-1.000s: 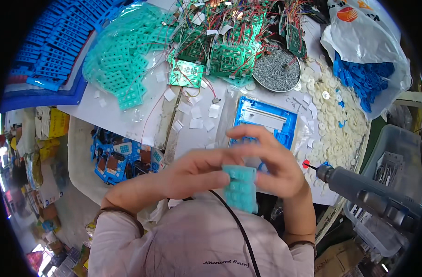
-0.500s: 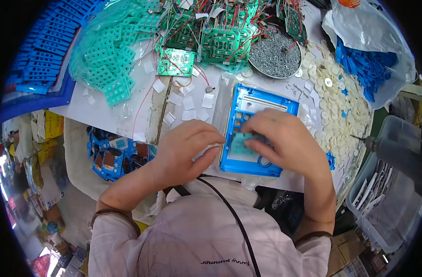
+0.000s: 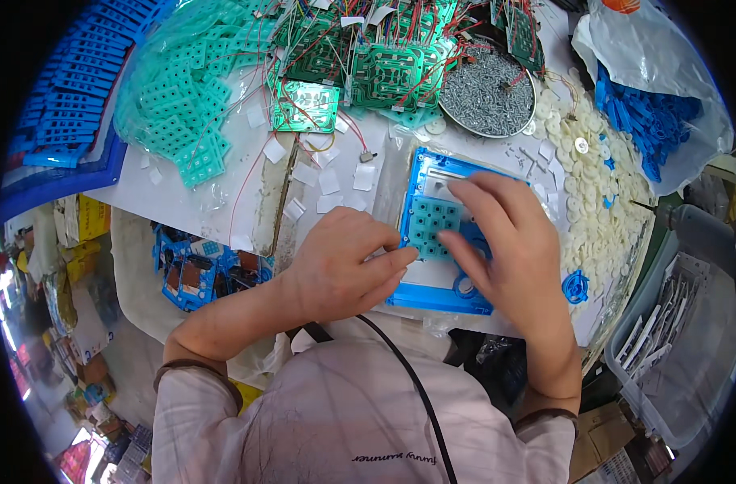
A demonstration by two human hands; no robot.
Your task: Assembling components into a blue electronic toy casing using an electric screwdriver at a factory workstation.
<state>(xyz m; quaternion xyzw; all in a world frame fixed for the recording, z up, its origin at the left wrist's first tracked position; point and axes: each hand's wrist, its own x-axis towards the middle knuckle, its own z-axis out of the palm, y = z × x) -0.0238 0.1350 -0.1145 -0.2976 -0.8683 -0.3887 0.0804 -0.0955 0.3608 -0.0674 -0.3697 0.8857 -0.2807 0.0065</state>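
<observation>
In front of me lies a blue plastic housing (image 3: pixel 440 301) with a window and a round ring in it. A teal rubber keypad (image 3: pixel 434 218) with rows of dark-centred buttons lies flat inside it, over the square holes. My left hand (image 3: pixel 348 260) is closed at the housing's left rim, fingertips pressed together by the keypad's lower left corner; what they hold, if anything, is hidden. Over the housing's right side is my right hand (image 3: pixel 513 238), thumb and fingers apart and nothing between them. Its thumb tip is close to the keypad's right edge.
Green circuit boards (image 3: pixel 392 77) with wires and a round tray of screws (image 3: pixel 489 89) are beyond the housing. Teal keypads (image 3: pixel 195 105) are heaped at far left, white discs (image 3: pixel 577 194) at right. A bin of blue parts (image 3: pixel 195 278) stands left, a clear tub (image 3: pixel 666 387) right.
My right hand has moved off the keypad to the right and its fingers have spread, so more of the keypad shows. My left hand has shifted slightly right, onto the housing's rim.
</observation>
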